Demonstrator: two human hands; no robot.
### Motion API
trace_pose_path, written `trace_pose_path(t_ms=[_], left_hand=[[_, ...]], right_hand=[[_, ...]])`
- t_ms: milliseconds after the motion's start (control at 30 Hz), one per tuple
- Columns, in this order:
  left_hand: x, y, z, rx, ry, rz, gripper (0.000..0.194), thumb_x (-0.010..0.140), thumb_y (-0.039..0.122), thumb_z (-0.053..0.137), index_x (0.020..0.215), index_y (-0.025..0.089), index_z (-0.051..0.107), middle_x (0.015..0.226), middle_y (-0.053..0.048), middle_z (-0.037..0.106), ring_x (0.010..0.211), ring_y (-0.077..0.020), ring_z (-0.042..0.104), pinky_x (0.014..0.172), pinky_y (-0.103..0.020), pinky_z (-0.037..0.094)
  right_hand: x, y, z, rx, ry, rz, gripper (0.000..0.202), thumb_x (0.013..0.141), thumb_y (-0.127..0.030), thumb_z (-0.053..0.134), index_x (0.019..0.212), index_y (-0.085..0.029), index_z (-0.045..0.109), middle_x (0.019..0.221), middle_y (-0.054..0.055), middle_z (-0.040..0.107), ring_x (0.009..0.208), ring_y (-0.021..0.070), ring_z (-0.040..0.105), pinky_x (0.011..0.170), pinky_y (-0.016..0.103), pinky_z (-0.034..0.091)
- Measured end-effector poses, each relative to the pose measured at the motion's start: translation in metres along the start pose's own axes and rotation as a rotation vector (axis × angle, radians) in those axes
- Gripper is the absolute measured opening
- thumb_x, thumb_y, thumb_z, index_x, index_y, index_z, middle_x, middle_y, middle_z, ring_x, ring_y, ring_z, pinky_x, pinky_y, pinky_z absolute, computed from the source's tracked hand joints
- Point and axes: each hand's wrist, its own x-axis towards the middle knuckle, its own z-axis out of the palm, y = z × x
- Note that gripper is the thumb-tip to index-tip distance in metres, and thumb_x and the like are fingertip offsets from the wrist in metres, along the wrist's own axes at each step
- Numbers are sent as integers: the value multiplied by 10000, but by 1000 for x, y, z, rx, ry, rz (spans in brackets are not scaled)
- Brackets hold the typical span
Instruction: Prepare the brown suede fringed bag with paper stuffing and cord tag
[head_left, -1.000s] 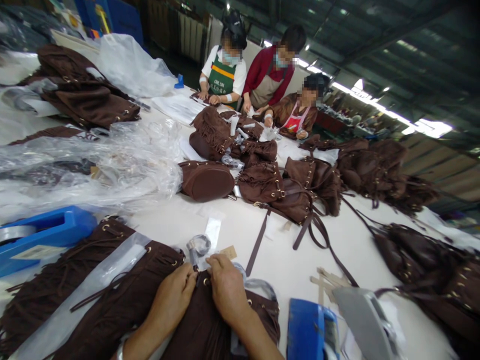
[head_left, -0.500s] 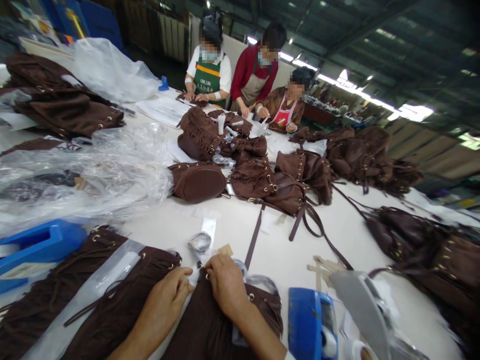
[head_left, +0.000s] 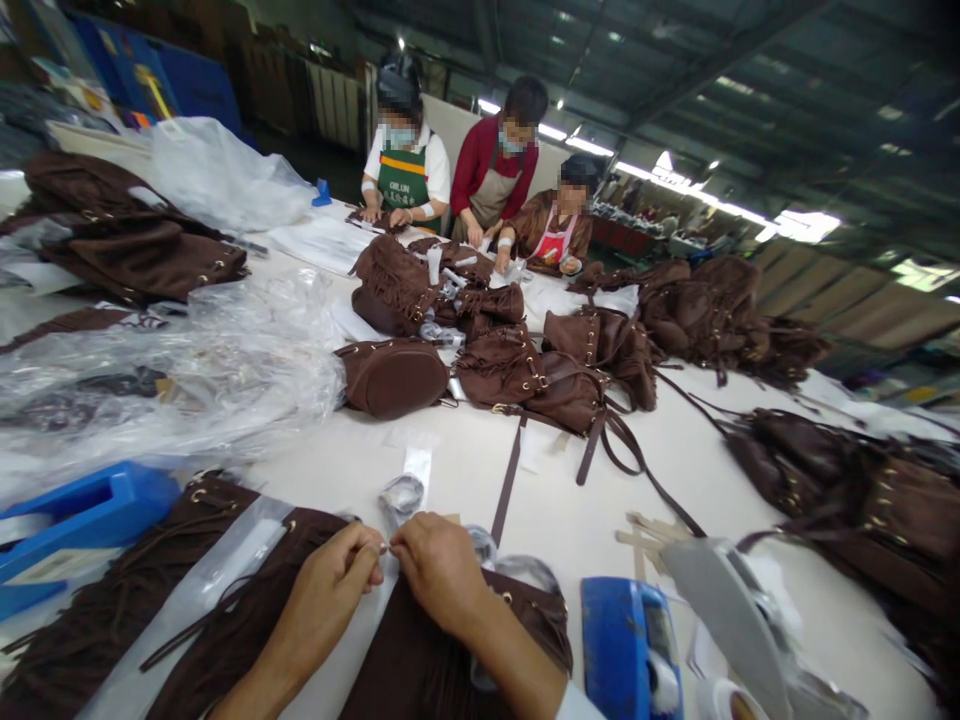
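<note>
My left hand [head_left: 341,578] is closed in a pinch beside the top edge of a brown fringed bag [head_left: 240,620]. A tiny pale bit shows at its fingertips, too small to name. Close to it, my right hand [head_left: 439,570] has its fingers pressed together at the upper corner of a second brown bag [head_left: 397,650]; what it grips is hidden. Just beyond the fingers lies a clear-wrapped loop [head_left: 401,497] on a white strip [head_left: 418,462]. Plastic-wrapped strap parts [head_left: 529,573] rest behind the second bag.
Blue tape dispensers stand at left [head_left: 112,500] and right [head_left: 626,640]. A grey tool [head_left: 731,610] is at the lower right. Brown bags [head_left: 394,378] and clear plastic [head_left: 247,350] cover the table's middle and left. Three people stand or sit at the far side.
My left hand has moved right and up, its fingers closing. My right hand has shifted slightly left, bringing the fingertips near each other. The camera view has tilted slightly.
</note>
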Motion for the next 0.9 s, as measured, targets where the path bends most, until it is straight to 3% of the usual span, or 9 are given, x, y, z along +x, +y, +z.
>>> trace_pose_path(t_ms=[200,467,633,900], left_hand=[[1,-4,1,-32,49,-48,361,871,544,498,775,217,618,666,12,657,652,-186,602,650,-279,461],[9,-8,12,-260,61,-125,415,839,568,520,890,174,641,680,-13,684,656,-188,612,665,-294,482],[14,-14,16,-311,64,-102,370,859,536,526,858,179,627,663,-9,674,638,-178,601,652,-285,474],[15,-11,11,-252,58,-84,387,876,556,504,858,192,633,667,1,663,652,-185,596,670,-290,463]], right_hand=[[-2,8,-1,137,42,27,164,957,-237,515,984,-236,677,952,3,726,917,157,656,827,266,451],[-2,16,3,346,6,116,173,927,-187,553,964,-245,711,945,-20,749,885,132,672,840,247,452],[-3,14,1,336,45,163,142,928,-217,560,972,-249,692,950,-15,728,885,139,662,807,251,450],[0,10,1,256,35,119,135,907,-193,573,949,-256,685,937,-15,728,889,156,670,815,272,443]])
